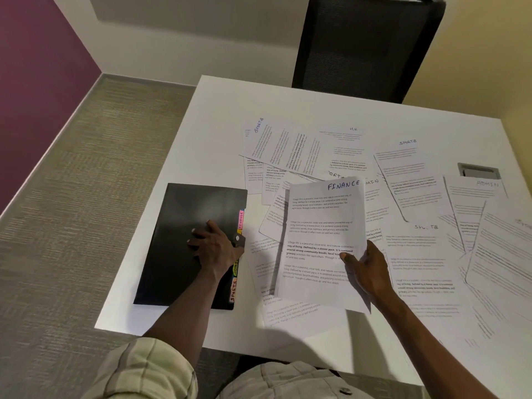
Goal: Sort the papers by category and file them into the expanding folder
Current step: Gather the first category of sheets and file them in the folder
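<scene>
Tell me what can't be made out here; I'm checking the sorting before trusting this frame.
Head view only:
- Folder tabs: the middle ones hidden under the left hand.
- Sheets beneath the FINANCE paper, held by the right hand: headings covered.
- Papers at the right edge: cut off, blurred.
- Body text: too small.

Under my left hand [214, 249] I see the black expanding folder [190, 243], closed and flat, coloured tabs along its right edge. My right hand [371, 269] grips 1 FINANCE sheet [319, 240], lifted and tilted. Beyond and right of it, loose papers [417, 180] overlap, headed SPORTS, HR, ADMIN.
</scene>
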A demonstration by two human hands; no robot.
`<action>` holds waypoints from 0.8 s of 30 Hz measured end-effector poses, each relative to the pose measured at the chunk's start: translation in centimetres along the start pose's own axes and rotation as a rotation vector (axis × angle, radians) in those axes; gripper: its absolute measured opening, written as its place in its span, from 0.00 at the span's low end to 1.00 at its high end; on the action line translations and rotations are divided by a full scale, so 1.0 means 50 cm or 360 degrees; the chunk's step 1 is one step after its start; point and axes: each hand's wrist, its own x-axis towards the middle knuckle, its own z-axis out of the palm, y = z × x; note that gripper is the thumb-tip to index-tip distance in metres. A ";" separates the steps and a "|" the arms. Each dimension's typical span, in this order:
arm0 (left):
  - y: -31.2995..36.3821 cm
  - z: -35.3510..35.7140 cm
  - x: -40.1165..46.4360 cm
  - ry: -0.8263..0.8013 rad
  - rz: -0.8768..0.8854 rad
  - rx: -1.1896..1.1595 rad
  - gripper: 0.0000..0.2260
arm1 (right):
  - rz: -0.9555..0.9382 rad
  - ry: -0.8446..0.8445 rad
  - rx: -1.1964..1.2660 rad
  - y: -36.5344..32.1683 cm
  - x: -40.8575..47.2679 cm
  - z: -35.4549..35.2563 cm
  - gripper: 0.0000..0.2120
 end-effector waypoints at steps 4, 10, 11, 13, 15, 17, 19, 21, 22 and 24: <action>0.004 0.008 0.014 -0.0059 0.0010 -0.0092 0.51 | 0.0011 0.0024 -0.0051 0.003 -0.003 -0.012 0.18; 0.000 -0.023 0.021 -0.0100 0.0225 -0.0139 0.51 | 0.0022 0.0033 -0.0062 -0.005 -0.005 -0.011 0.19; 0.000 -0.035 0.019 -0.0095 0.0281 -0.0211 0.49 | 0.0016 0.0028 -0.0054 -0.010 -0.005 -0.008 0.19; 0.000 -0.056 0.013 -0.0063 0.0412 -0.0260 0.45 | 0.0003 0.0015 -0.0015 -0.021 -0.005 -0.002 0.20; -0.004 -0.070 0.002 0.0049 0.0591 -0.0152 0.40 | -0.0008 0.0002 0.0008 -0.034 -0.005 0.005 0.20; -0.015 -0.075 -0.009 0.0219 0.0786 -0.0021 0.35 | -0.0033 -0.0011 0.0042 -0.049 -0.007 0.010 0.19; -0.029 -0.076 -0.017 0.0388 0.0896 0.0034 0.30 | -0.0036 -0.0038 0.0085 -0.070 -0.011 0.016 0.18; -0.046 -0.080 -0.017 0.0542 0.1002 0.0062 0.24 | -0.0060 -0.0055 0.0143 -0.095 -0.018 0.026 0.18; -0.054 -0.085 -0.017 0.0554 0.1048 0.0059 0.22 | -0.0076 -0.0062 0.0170 -0.106 -0.020 0.033 0.18; -0.068 -0.100 -0.015 0.0529 0.1094 0.0048 0.18 | -0.0108 -0.0059 0.0206 -0.136 -0.029 0.050 0.17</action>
